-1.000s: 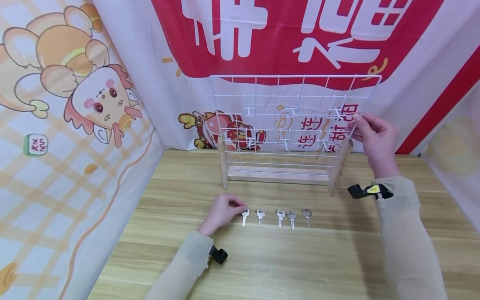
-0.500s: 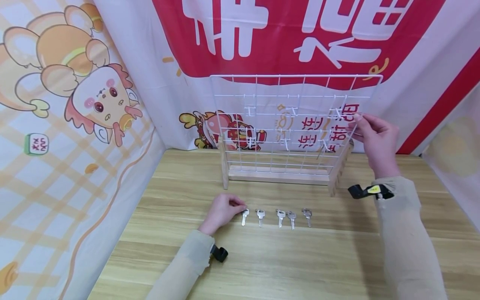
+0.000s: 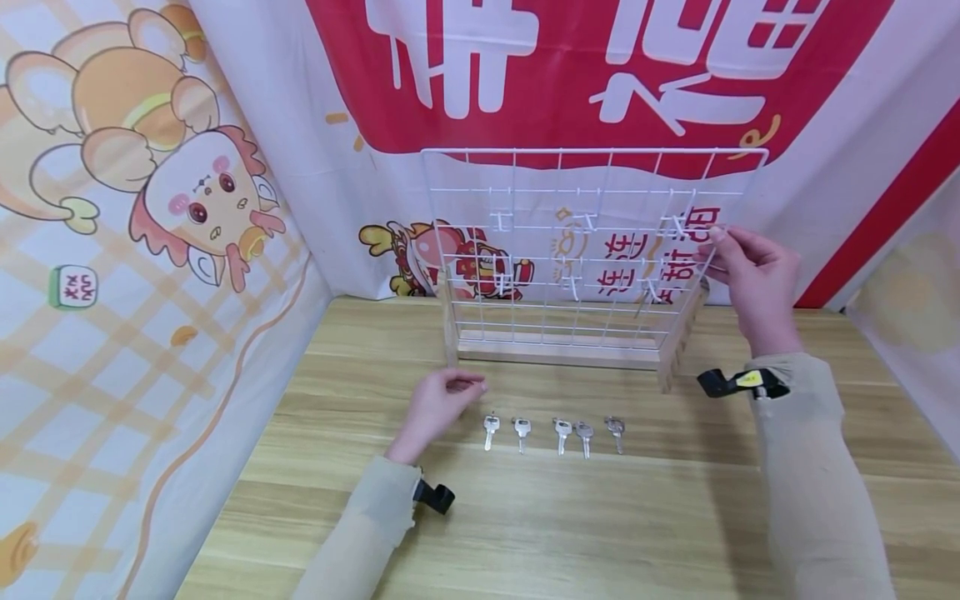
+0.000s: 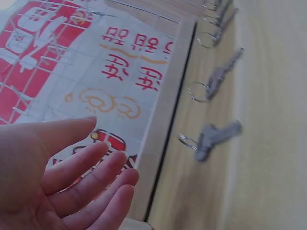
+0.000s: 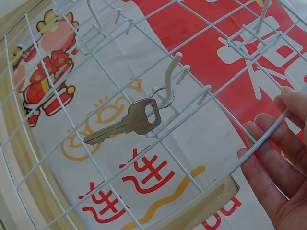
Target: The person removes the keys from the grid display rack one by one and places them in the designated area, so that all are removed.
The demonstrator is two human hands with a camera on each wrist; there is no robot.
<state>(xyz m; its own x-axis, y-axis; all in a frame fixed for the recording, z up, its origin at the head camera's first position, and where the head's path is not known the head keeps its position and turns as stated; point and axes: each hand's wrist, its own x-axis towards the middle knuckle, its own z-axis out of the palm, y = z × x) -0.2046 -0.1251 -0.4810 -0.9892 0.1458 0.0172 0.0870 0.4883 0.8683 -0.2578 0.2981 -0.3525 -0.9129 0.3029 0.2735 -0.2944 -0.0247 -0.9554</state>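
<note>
My left hand [image 3: 442, 404] hovers just above the wooden table with loosely bent fingers and nothing in them. The leftmost key [image 3: 491, 433] lies close by, with its ring; in the left wrist view this key [image 4: 206, 142] is apart from the fingertips. Further keys [image 3: 562, 435] lie in a row to its right. At the right edge of the white wire grid rack [image 3: 600, 151], my right hand [image 3: 753, 279] grips the frame wire between thumb and fingers. One key [image 5: 139, 120] hangs by its ring from a white hook [image 5: 170, 76] on the grid.
More white hooks [image 3: 500, 222] sit on the grid in two rows. The rack stands in a wooden base [image 3: 555, 354] near the back of the table [image 3: 570, 533]. A red and white printed cloth [image 3: 570, 75] hangs behind, and another patterned cloth [image 3: 172, 350] is at left.
My left hand has let go of the leftmost key's ring and moved up and slightly left, away from it. The right hand stays on the grid's edge.
</note>
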